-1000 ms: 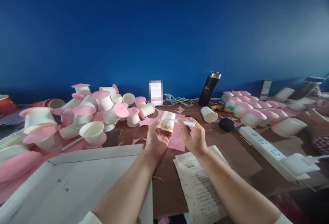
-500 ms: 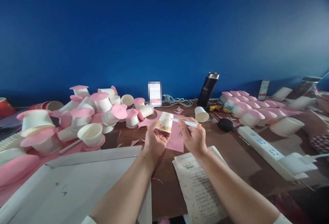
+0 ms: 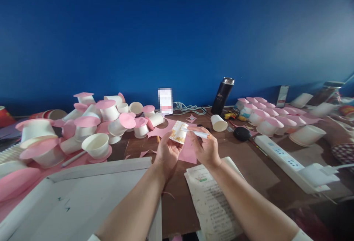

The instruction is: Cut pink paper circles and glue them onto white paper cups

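My left hand [image 3: 167, 153] is closed round a white paper cup [image 3: 178, 131] that bears yellow-orange strokes around its wall. The cup lies tilted in the palm, over the middle of the table. My right hand [image 3: 208, 149] grips a white marker pen [image 3: 201, 134], its tip at the cup's side. An orange end shows at the back of the pen. Under the hands lies a sheet of pink paper [image 3: 189, 153] with cut edges. Just right of the hands, a plain paper cup [image 3: 219, 123] rests on its side.
Pink-topped paper cups [image 3: 107, 110] are heaped at left, behind a white box lid [image 3: 91, 200]. At right stand a black thermos [image 3: 222, 96], rows of pink-topped cups [image 3: 269, 123], and a power strip [image 3: 282, 159]. A newspaper [image 3: 212, 200] lies in front. Another person's hand [image 3: 333, 132] shows far right.
The cup has turned a little in my left hand, and the marker has shifted against its side. The other person's hand at the far right has moved slightly.
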Demonstrator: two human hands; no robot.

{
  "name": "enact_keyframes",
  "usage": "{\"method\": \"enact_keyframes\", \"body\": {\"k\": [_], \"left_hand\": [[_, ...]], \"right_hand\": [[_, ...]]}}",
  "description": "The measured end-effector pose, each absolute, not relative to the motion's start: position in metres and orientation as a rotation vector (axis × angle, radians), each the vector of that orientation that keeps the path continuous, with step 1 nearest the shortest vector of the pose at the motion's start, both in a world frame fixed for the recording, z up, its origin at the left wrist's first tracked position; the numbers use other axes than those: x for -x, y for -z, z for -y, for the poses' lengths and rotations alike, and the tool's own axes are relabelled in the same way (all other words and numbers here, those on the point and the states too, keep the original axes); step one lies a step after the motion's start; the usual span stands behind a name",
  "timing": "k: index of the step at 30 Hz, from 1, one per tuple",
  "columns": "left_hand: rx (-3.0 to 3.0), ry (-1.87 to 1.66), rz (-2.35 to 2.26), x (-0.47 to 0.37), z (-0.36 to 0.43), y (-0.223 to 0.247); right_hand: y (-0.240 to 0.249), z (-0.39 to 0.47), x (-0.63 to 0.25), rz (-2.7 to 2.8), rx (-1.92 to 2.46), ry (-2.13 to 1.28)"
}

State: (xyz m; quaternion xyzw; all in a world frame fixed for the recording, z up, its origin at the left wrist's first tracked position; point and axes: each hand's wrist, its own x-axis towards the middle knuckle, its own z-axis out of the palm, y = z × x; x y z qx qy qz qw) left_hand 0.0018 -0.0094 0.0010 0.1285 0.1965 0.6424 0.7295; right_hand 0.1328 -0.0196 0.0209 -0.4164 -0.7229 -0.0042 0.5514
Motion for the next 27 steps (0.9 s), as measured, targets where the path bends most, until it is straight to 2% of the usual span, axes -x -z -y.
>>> {"method": "enact_keyframes", "body": {"k": [27], "left_hand": [[-0.266, -1.408, -0.495, -0.0031, 0.0097, -0.0019]], "right_hand": [[-0.0243, 0.0203, -0.1322, 1.687, 0.997, 0.015]]}}
